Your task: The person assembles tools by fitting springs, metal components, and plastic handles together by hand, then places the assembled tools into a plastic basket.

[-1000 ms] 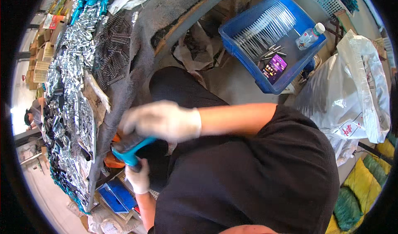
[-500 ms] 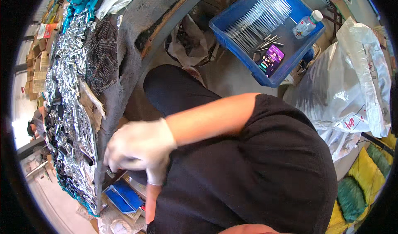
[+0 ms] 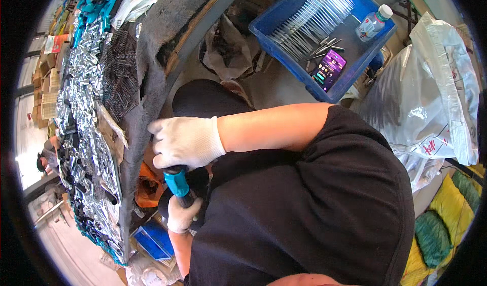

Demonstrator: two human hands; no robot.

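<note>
My right hand [image 3: 185, 141], in a white knit glove, has its fingers curled over the upper black end of a teal-and-black handle [image 3: 176, 183]. My left hand [image 3: 183, 215], gloved too, wraps round the handle's black lower part. The handle stands tilted between the two hands, in front of my dark clothes. What lies under my right palm is hidden. On the left, close to my right fingertips, runs the dark cloth-covered edge of a workbench [image 3: 152, 85]. Many small shiny metal parts [image 3: 83, 103] are heaped on the bench.
A blue tray [image 3: 281, 58] holds rows of metal rods [image 3: 314, 20], a phone [image 3: 329, 70] and a bottle [image 3: 374, 23]. Plastic sacks [image 3: 416, 98] stand at right. Teal parts [image 3: 99, 4] lie far left. An orange container or bag [image 3: 147, 189] and blue boxes [image 3: 153, 239] sit below the bench.
My right hand has moved up and slightly right in the picture, from a blurred position lower down. The teal-and-black handle and my left hand, hidden before, now show.
</note>
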